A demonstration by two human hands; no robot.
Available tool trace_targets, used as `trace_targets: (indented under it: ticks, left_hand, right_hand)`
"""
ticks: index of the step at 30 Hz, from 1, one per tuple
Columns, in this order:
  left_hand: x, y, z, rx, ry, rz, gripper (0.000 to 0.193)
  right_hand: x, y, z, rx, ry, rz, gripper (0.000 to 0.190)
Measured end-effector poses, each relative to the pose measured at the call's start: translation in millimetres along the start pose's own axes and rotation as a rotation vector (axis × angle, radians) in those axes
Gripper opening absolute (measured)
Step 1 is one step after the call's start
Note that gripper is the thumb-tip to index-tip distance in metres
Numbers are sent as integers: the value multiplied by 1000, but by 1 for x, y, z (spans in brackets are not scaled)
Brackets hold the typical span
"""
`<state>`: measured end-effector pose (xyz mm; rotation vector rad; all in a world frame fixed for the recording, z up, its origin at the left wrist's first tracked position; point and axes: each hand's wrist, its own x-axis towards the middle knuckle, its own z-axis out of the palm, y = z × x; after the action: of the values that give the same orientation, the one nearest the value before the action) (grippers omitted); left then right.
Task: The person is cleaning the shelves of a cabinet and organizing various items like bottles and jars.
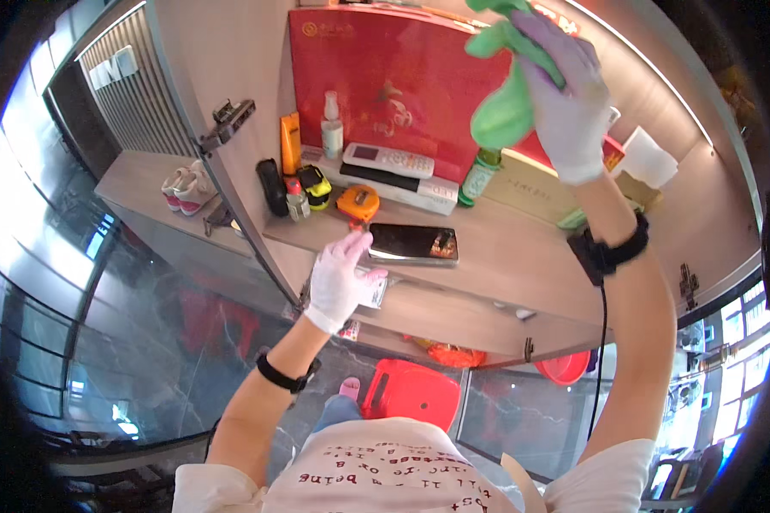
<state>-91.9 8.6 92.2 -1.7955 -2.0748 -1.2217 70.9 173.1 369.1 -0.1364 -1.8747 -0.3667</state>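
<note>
My right hand, in a white glove, is raised high at the upper right. It grips a bunched green cloth that hangs in front of a large red box. My left hand, gloved too, is at the front edge of the shelf, its fingertips beside the left end of a dark smartphone. A small white printed item shows by the left thumb; whether the hand holds it or only covers part of it, I cannot tell. Just behind these fingers lies an orange tape measure.
The red box leans at the back. Before it are a remote control, a spray bottle, an orange tube and a green bottle. Shoes sit on the left shelf. A red stool stands below.
</note>
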Motion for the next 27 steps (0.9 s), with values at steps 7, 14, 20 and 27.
trace_targets:
  ticks: [7, 14, 20, 27]
  left_hand:
    - [29, 11, 25, 29, -33, -102, 51]
    - [38, 10, 52, 18, -1, -99, 42]
    - [24, 31, 54, 70, 204, -32, 44]
    - [-153, 43, 56, -74, -139, -81, 30]
  right_hand:
    - [-168, -59, -127, -161, -167, 477, 36]
    - [-363, -142, -223, 81, 74, 1588, 36]
    - [-465, -196, -276, 447, 297, 1986, 36]
    - [-528, -219, -277, 1113, 437, 2300, 41]
